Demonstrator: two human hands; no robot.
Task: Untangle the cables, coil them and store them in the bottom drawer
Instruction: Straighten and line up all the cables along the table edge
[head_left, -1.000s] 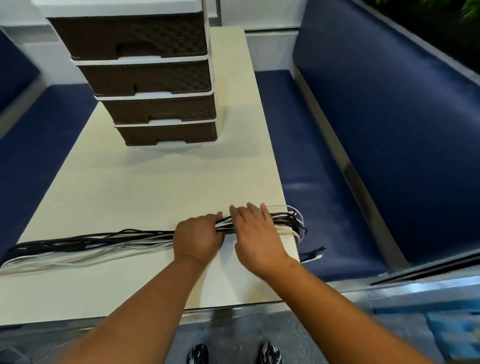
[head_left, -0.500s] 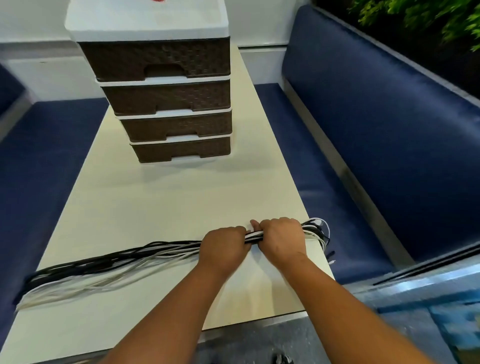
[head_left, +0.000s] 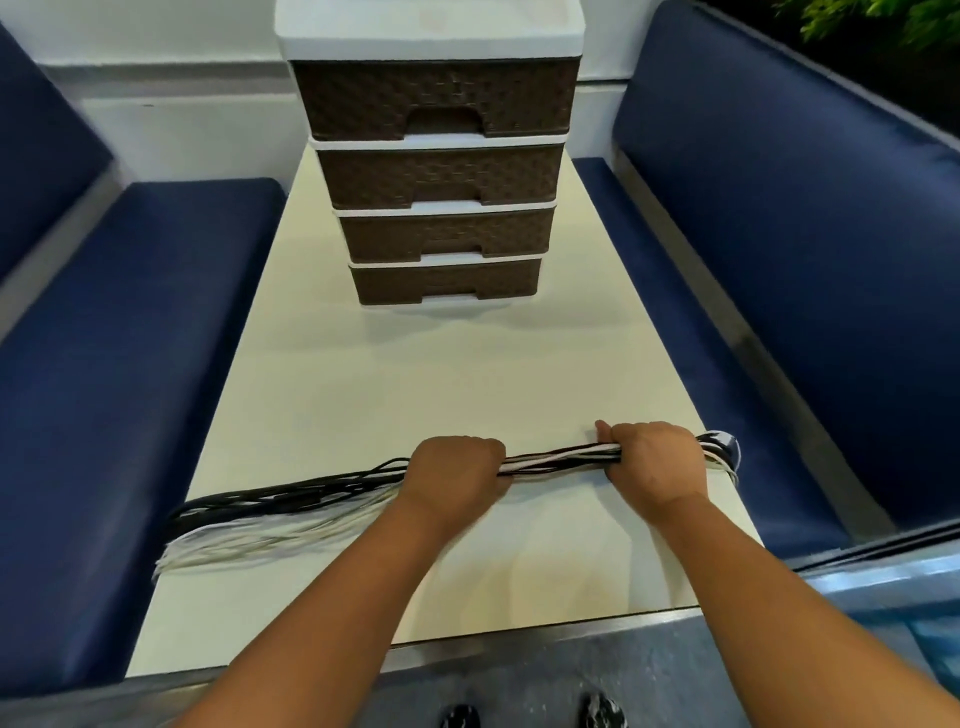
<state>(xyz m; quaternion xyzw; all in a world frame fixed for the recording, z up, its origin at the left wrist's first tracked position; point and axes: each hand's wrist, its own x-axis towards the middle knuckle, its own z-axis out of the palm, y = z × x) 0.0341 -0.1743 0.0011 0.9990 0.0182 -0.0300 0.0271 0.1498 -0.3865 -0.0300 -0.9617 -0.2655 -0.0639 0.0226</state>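
Both hands (head_left: 556, 465) (fists) grip cables (head_left: 558, 459).

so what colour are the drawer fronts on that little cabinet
Dark brown with a woven, wicker-like texture, set in a white frame; the drawer fronts show best in the head view.

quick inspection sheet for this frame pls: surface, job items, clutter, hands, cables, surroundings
Surface: cream table, long and narrow.
Job's things: drawer unit at the far end, four brown drawers; bottom drawer closed.
Clutter: nothing seen.
Hands: left hand and right hand both grip the bundle, apart from each other.
Cables: black and white cable bundle lies across the near table, fanning out at the left edge, looped at the right edge; not coiled.
Surroundings: blue benches on both sides, foliage top right.
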